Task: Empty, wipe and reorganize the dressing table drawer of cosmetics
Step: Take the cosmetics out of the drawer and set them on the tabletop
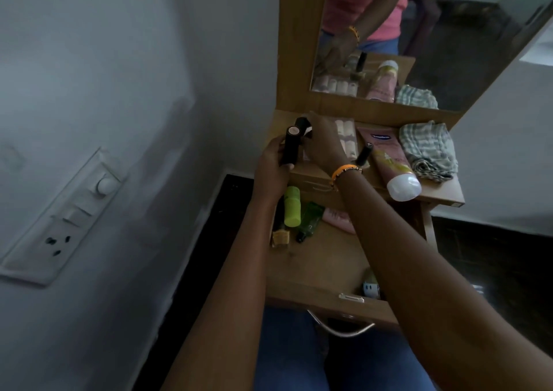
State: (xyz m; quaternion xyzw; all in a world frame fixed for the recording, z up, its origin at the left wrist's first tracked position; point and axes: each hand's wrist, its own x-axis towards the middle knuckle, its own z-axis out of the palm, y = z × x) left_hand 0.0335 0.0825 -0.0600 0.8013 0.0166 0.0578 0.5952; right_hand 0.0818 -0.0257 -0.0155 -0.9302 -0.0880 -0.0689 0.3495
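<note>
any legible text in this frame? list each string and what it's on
Nothing reads with certainty.
Pink tube: blue oval logo near its far end, lettering too blurred; smaller print on the body unreadable.
Black stick beside the tube: a pale mark on its cap, too small to read.
Pink item in the drawer: faint lettering, blurred.
White-and-blue item at the drawer front: print unreadable.
Switch plate on the wall: no text visible.

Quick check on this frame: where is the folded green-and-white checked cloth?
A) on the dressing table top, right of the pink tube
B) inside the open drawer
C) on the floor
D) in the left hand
A: the folded green-and-white checked cloth lies on the wooden dressing table top, just right of the pink lotion tube with a white cap, not in the open drawer.
</note>
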